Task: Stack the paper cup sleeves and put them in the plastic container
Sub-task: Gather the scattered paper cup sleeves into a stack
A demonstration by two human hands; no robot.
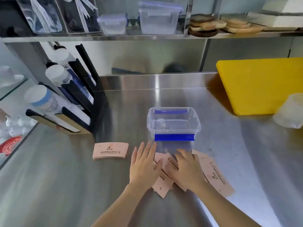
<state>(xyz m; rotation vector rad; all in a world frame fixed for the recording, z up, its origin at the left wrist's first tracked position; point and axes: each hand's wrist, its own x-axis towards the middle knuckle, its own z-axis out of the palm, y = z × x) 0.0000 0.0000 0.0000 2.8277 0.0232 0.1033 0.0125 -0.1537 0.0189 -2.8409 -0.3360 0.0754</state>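
Both hands flat on a loose scatter of pink paper cup sleeves point(214, 174) on the steel counter point(65, 177), palms down. Left hand point(144, 166) spread wide, fingers splayed, thumb edge over the left part of the scatter, gripping nothing. Right hand point(188, 169) also flat and open, fingers pressed onto the middle sleeves, not pinching any. Sleeves fan out unevenly under and to the right of the right hand, some poking out below both wrists, dark print on them. Just beyond the fingertips sits the clear plastic container point(198, 123), lid off, blue clip point(174, 137) on its near side, a second blue clip on the far side; cannot tell if anything is inside. Left of the left hand, apart from it, a neat stack of sleeves point(110, 150) lies squared up. Further left a black cup dispenser rack point(85, 99) with white cups. Far right of the right hand a yellow cutting board point(259, 86)
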